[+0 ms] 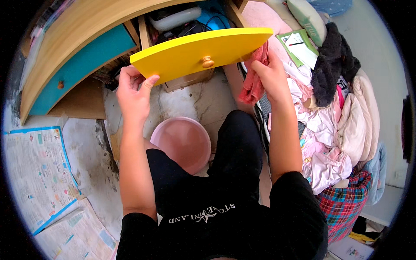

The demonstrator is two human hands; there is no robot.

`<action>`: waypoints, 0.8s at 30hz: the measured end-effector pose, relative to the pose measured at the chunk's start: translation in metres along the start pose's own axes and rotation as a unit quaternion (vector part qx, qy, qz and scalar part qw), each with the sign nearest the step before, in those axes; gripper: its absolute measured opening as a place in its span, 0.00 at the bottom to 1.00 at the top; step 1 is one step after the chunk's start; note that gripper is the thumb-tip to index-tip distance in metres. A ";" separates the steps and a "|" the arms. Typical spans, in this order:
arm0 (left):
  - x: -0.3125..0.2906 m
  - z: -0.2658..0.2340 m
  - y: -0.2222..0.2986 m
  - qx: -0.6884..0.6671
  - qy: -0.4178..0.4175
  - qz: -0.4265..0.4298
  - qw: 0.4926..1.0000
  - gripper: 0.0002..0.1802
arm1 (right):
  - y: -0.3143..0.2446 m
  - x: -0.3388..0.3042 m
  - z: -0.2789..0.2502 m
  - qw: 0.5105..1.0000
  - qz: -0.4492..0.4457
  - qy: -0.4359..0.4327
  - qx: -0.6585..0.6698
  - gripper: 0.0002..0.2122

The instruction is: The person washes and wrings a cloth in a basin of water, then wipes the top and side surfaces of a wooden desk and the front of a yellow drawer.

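Observation:
A drawer with a bright yellow front (177, 58) and a round wooden knob (208, 62) is pulled out of the wooden desk before me. At its lower left corner, my left hand (133, 97) is closed on the edge, thumb in front and fingers partly hidden behind. My right hand (274, 76) is at the other end, closed on a red cloth (252, 86) that hangs down beside the panel. Inside the drawer lie a whitish rounded case (175, 18) and dark cables (190, 29). The right fingertips are partly hidden by the cloth and panel.
Between my knees stands a pink basin (207, 143) holding water. A teal drawer (82, 69) is shut at the left of the desk. Clothes and bedding (325, 125) heap up at the right, with a green notebook (289, 41) on top. Printed sheets (37, 173) cover the left wall.

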State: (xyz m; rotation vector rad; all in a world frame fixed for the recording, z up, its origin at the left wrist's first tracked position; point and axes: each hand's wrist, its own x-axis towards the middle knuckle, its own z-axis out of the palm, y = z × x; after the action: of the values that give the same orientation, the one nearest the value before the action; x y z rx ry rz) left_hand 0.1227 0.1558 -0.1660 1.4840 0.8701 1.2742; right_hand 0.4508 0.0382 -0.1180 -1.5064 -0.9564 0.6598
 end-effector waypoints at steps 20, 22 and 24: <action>0.000 -0.005 -0.011 0.244 0.037 0.162 0.956 0.25 | -0.095 -0.060 0.197 0.722 -0.489 0.053 -0.486 0.29; -0.003 -0.002 -0.001 0.197 0.045 0.129 0.971 0.21 | -0.100 -0.054 0.169 0.763 -0.479 -0.004 -0.433 0.31; 0.000 0.003 0.004 0.056 0.014 0.024 0.998 0.17 | -0.099 -0.038 0.126 0.779 -0.449 -0.024 -0.438 0.32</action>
State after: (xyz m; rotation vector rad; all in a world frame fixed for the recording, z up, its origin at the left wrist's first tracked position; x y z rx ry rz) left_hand 0.1255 0.1535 -0.1624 1.5864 0.9426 1.3031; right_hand 0.3062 0.0702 -0.0463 -1.5118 -1.9929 -0.5453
